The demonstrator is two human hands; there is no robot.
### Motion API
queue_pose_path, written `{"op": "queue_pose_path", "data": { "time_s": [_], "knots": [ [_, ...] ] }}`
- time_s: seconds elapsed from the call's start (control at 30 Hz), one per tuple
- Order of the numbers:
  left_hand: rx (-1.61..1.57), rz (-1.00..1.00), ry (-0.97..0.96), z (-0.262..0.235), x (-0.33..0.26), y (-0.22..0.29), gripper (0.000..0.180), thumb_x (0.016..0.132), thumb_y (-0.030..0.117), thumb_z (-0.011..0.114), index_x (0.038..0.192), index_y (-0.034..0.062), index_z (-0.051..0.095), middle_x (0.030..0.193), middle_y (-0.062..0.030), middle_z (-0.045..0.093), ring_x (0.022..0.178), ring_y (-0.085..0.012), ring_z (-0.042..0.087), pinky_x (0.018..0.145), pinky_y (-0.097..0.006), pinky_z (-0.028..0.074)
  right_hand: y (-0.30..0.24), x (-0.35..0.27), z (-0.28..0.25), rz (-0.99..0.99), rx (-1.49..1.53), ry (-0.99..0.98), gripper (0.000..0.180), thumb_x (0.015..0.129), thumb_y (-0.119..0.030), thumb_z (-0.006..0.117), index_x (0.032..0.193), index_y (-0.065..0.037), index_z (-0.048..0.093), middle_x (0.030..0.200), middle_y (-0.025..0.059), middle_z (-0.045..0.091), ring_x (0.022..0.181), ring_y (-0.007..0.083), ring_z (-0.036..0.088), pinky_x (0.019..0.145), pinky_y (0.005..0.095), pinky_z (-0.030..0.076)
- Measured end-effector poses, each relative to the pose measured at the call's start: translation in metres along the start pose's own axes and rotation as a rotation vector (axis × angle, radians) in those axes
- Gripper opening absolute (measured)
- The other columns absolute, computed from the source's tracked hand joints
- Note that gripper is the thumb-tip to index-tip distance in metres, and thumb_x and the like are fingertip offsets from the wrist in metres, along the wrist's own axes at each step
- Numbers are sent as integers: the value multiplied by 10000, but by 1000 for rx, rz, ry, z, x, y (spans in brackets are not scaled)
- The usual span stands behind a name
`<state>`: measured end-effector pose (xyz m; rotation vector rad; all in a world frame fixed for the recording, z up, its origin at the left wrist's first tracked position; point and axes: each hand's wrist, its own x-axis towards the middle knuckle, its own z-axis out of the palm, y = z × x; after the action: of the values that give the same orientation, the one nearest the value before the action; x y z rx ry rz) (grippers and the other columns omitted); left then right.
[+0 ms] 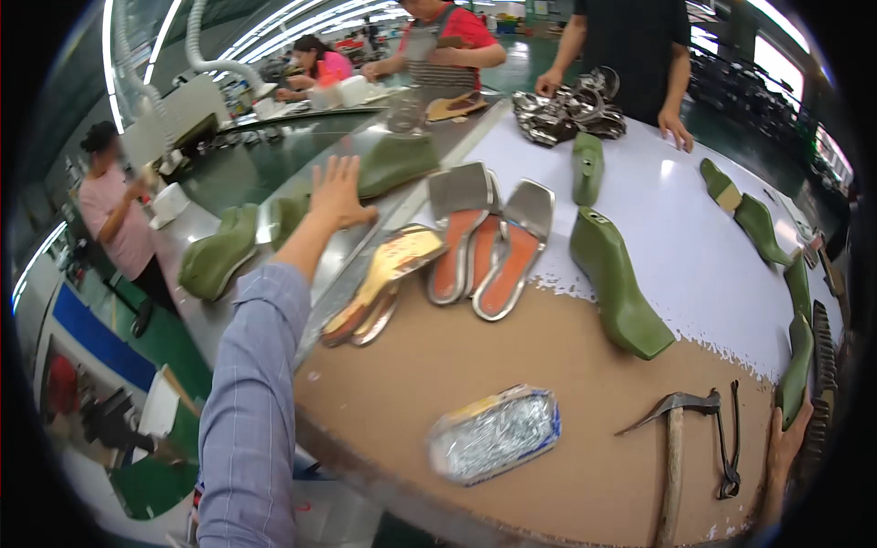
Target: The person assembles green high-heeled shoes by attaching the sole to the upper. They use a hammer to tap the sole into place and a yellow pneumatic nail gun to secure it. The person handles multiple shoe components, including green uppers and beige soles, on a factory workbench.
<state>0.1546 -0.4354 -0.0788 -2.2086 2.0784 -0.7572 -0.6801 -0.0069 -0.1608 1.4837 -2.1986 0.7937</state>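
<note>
Checked sleeve (245, 402) reaches among smooth, curved lasts (399, 166).

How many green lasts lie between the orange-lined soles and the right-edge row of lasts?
2: the farther last by the silver pile, the nearer last closer to the hammer.

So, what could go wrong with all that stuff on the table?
Maybe three things. The left hand is spread open right beside a green shoe form, so a bump might knock the form over. The hammer lies loose with a pointed end, which could poke someone reaching across. And the orange-and-silver soles overlap in a pile, so a nudge might make them slide.
</note>
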Motion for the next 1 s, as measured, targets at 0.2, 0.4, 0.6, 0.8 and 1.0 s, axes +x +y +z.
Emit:
{"op": "queue_pose_path", "data": {
  "time_s": [0.2,0.4,0.6,0.8,1.0],
  "knots": [
    [-195,22,-16,25,36,9,1184,791,716,694,1654,92,176,1381,-291,545,1230,-433,593,1039,-532,478,-4,2,-18,-11,-112,-20,626,998,-88,564,1582,-34,344,1559,190,418,1445,340,407,1200,412,300],
    [-165,-1,-5,16,9,34,940,953,535,620,1644,110,147,1147,-330,668,993,-473,700,862,-530,569,-4,-1,-16,-8,-83,-31,633,990,-91,576,1578,-30,350,1563,188,420,1451,329,402,1210,407,289],
    [-984,-215,313,3,6,6,498,1012,331,552,1406,27,583,1095,-239,749,1030,-378,725,898,-444,554,-5,2,-18,-45,-138,49,661,942,-62,645,1545,-7,379,1497,210,466,1407,377,444,1174,412,341],
    [-1545,-409,26,17,-56,-25,368,1004,104,509,1313,-34,652,1027,-147,747,875,-218,713,734,-339,571,-8,0,13,-37,-231,116,778,892,-198,722,1563,-36,362,1459,296,460,1360,489,450,1147,514,370],
    [-1662,-503,45,-32,-138,24,400,1029,104,510,1381,-78,563,1057,-177,704,798,-233,708,632,-372,594,-19,0,-20,83,-161,45,849,854,-243,761,1562,-60,329,1339,258,477,1207,468,525,1027,514,456]
  ]
}}
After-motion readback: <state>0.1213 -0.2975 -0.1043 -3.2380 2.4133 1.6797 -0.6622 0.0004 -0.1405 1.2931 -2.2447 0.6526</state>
